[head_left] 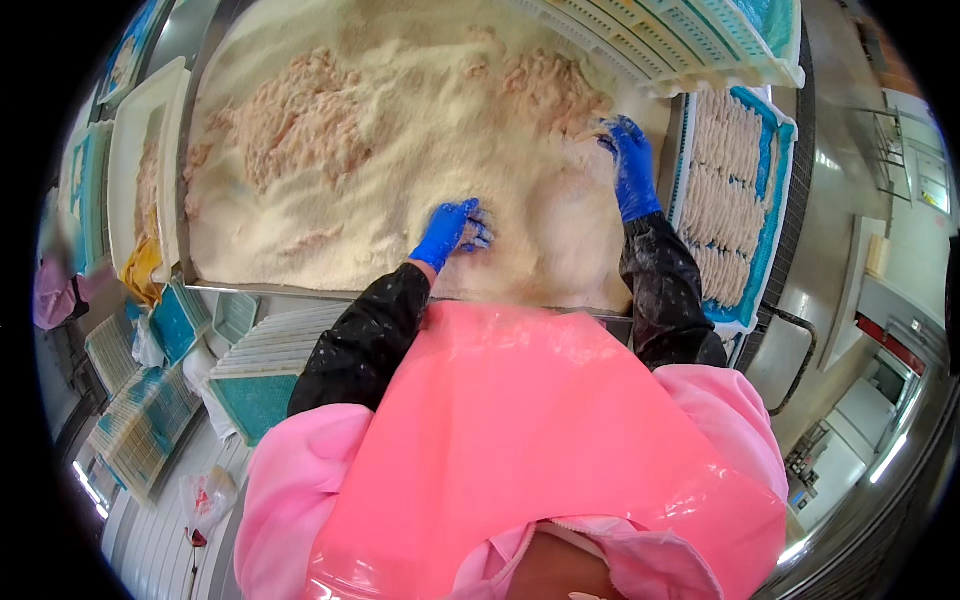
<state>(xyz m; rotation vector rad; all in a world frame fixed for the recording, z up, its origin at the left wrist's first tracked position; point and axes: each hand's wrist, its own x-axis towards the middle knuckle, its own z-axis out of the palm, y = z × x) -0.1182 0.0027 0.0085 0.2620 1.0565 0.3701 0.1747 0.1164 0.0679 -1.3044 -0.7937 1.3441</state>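
My left hand (452, 233), in a blue glove, is low over the pale crumbs near the front of a large metal tray (330, 293). Its fingers curl round something crumb-covered that I cannot make out. Further right, my blue-gloved right hand (632, 168) reaches the edge of a heap of raw pinkish meat strips (550, 90). The right fingers are bent and dusted with crumbs; what lies between them is hidden. A second heap of raw meat strips (295, 120) rests on the crumbs at the left of the tray.
Rows of coated strips lie in a blue-lined white tray (788, 200) on the right. A pale slatted crate (690, 45) overhangs the far right corner. White bins (178, 110) stand at left, with stacked trays (255, 400) below. Another person in pink (55, 295) is at far left.
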